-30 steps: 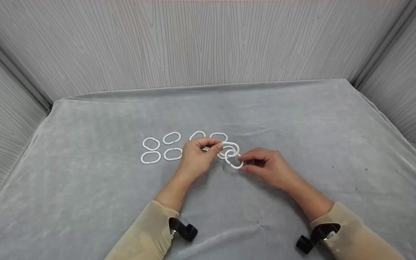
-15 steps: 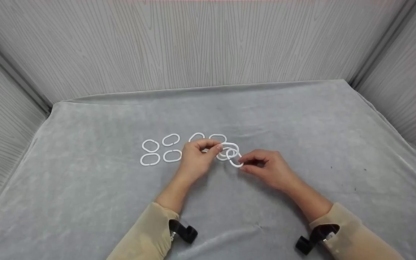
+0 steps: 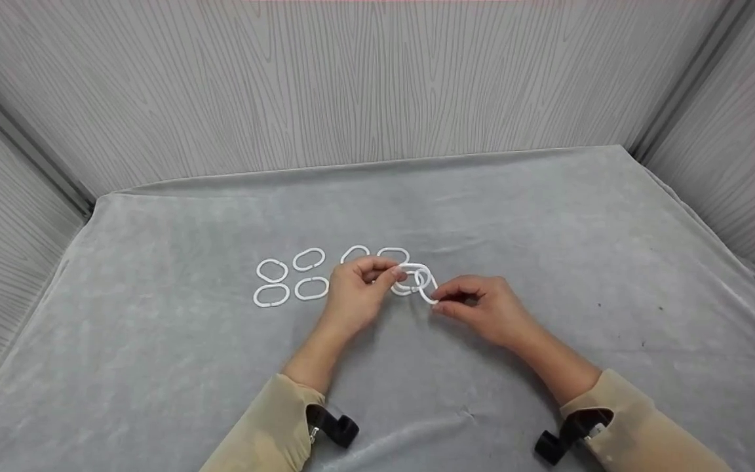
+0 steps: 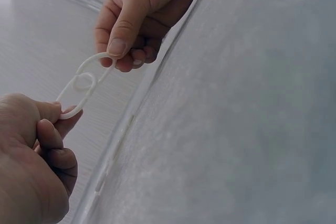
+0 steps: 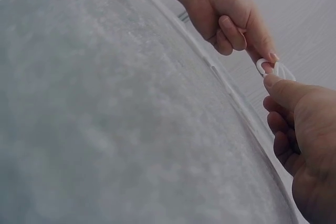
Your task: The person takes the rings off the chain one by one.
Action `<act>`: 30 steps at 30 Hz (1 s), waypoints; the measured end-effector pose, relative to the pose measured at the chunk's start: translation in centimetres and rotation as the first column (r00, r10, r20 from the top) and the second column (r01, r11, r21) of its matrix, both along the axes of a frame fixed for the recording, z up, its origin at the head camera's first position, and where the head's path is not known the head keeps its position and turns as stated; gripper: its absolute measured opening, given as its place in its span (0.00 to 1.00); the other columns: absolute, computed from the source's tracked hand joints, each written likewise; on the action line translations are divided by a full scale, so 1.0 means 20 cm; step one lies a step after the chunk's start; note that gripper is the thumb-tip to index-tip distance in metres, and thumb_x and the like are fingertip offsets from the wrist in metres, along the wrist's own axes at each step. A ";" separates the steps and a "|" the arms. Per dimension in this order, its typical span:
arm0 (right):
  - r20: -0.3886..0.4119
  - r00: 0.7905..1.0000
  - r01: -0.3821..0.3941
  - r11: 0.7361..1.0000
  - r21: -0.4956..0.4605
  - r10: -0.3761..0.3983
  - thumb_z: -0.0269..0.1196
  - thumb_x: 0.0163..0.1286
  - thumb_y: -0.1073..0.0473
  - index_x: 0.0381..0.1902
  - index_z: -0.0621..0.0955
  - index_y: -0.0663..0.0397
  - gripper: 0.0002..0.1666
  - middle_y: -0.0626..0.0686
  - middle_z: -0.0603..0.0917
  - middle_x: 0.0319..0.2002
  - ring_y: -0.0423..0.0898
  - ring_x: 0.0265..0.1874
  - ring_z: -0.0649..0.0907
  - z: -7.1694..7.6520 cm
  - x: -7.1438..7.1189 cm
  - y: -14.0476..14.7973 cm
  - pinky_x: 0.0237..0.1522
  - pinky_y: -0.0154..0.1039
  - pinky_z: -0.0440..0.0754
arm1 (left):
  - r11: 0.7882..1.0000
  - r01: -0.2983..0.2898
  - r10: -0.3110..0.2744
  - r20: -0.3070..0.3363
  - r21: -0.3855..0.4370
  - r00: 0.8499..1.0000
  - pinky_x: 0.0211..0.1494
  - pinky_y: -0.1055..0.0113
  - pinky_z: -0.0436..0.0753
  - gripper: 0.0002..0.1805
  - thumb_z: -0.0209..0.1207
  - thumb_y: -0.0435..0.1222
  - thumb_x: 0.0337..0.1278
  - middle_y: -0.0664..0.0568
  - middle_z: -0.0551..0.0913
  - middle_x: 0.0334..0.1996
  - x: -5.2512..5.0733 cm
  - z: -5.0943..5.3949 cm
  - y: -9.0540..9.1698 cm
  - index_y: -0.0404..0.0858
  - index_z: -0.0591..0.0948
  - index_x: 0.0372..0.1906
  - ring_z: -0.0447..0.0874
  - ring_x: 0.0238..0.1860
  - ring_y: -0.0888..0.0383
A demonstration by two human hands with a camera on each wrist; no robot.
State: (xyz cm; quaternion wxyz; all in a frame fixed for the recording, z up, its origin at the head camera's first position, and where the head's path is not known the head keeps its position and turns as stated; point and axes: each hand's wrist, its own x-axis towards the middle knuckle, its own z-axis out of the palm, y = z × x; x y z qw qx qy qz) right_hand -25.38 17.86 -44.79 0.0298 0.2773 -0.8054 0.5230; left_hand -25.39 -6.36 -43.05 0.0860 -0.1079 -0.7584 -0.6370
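In the head view my left hand [image 3: 359,292] pinches a white oval chain link [image 3: 413,265] between thumb and fingers. My right hand [image 3: 485,305] pinches a second white chain link [image 3: 425,296] by its lower right end. Seen from the left wrist, the two links overlap and look threaded through each other, held up between the hands. Whether the gap in either link is closed cannot be made out. From the right wrist, the fingers hide most of both links.
Several loose white oval links lie on the grey cloth [image 3: 535,223], among them one at the front left [image 3: 271,295] and one at the back [image 3: 309,259]. Another lies partly behind the hands. Wood-grain panels [image 3: 364,85] rise behind the table and at both sides.
The link in my right hand has turned to a steeper, narrower angle and shifted slightly left. My left hand keeps its pinch. The head view has tilted slightly up.
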 end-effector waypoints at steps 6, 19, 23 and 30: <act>0.001 1.000 0.013 1.000 0.013 -0.013 0.78 0.64 0.60 0.40 0.93 0.48 0.06 0.43 0.91 0.37 0.40 0.37 0.86 0.00 0.00 0.00 0.40 0.30 0.83 | 0.999 0.030 -0.030 0.026 -0.020 0.999 0.34 0.73 0.74 0.04 0.67 0.29 0.68 0.43 0.92 0.35 0.01 0.01 0.00 0.31 0.88 0.41 0.90 0.37 0.46; 0.007 1.000 0.018 1.000 -0.005 -0.018 0.78 0.65 0.61 0.39 0.93 0.50 0.06 0.45 0.91 0.37 0.39 0.37 0.87 0.00 0.01 -0.01 0.39 0.29 0.83 | 1.000 -0.009 0.009 0.009 -0.024 1.000 0.34 0.73 0.75 0.05 0.70 0.32 0.66 0.46 0.91 0.35 0.01 0.00 0.00 0.33 0.90 0.39 0.84 0.35 0.56; -0.003 1.000 0.024 1.000 -0.003 -0.024 0.78 0.65 0.62 0.39 0.93 0.50 0.06 0.44 0.91 0.36 0.39 0.36 0.87 0.00 0.01 -0.01 0.39 0.29 0.83 | 0.999 -0.040 0.041 0.003 -0.021 0.999 0.31 0.74 0.75 0.04 0.73 0.33 0.63 0.51 0.89 0.33 0.01 0.00 0.00 0.34 0.91 0.38 0.78 0.28 0.61; 0.004 1.000 0.019 1.000 -0.022 -0.019 0.78 0.64 0.63 0.39 0.93 0.51 0.06 0.45 0.92 0.36 0.39 0.37 0.87 0.01 0.01 -0.01 0.40 0.29 0.83 | 0.999 0.004 -0.004 -0.012 0.032 1.000 0.37 0.72 0.80 0.04 0.71 0.30 0.64 0.45 0.88 0.28 0.01 0.00 0.01 0.31 0.90 0.38 0.85 0.31 0.56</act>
